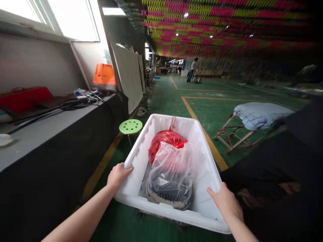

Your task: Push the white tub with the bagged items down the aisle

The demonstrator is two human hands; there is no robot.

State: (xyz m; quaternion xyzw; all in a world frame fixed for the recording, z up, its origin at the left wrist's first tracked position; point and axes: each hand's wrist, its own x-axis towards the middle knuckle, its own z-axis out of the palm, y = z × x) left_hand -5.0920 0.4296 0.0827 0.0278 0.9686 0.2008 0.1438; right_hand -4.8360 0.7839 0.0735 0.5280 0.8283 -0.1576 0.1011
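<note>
floor (161, 94): green and marked with yellow lines (189, 107), in a long workroom; we see a person (193, 70) standing far ahead.
bin (207, 161): white and open-topped, right in front of us, between our two hands. what bears its weight is too hidden for us to tell.
left hand (118, 176): closed on the bin's left rim, thumb over the edge.
right hand (228, 201): on the right rim, thumb inside; its other fingers are out of our sight. if one side gets more push than the other, we judge the bin could swing askew.
stool (130, 126): green, just beside the bin's left wall; a slight drift left could knock it.
bags (174, 164): a clear one in front of a red one, both inside the bin. a sudden stop could slide them forward, as they look unfastened.
frame (236, 143): off to the right, with blue cloth (262, 114) over it; a wide swing could catch its legs.
dark shape (264, 161): close on our right, too blurred to name; our right hand could brush it if we veer that way.
</note>
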